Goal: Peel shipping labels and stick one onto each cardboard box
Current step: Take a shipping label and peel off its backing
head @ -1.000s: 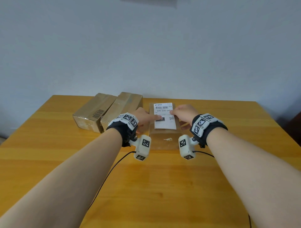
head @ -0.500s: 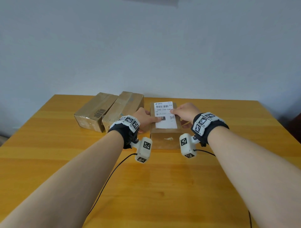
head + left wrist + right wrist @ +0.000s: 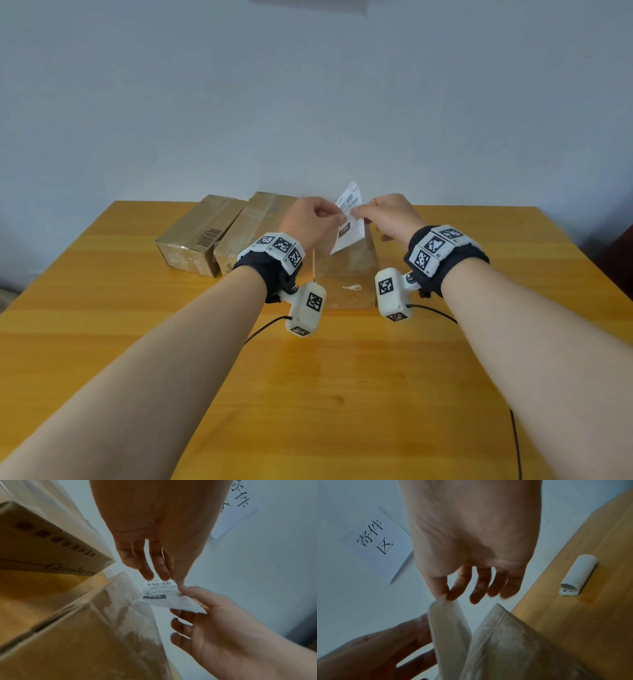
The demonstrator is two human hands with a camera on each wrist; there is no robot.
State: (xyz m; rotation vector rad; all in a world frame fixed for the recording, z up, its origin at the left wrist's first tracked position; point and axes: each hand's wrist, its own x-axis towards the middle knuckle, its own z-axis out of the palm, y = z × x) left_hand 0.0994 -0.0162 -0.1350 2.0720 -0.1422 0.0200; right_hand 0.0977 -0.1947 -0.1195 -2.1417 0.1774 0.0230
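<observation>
Held upright above the nearest cardboard box (image 3: 346, 270) at the table's 12 o'clock, the shipping label (image 3: 350, 219) looks light, limp and tacky, so both the left hand (image 3: 310, 219) and right hand (image 3: 390, 214) pinch its upper edge, other fingers loosely spread.

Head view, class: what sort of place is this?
Probably a parcel-sending desk: cardboard boxes on a wooden table, a barcoded shipping label in both hands, and a wall sign in Chinese characters.

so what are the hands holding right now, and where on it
Both hold one shipping label, raised above the nearest cardboard box. The left hand and right hand each pinch it between thumb and fingertips, close together on its upper part.
</observation>
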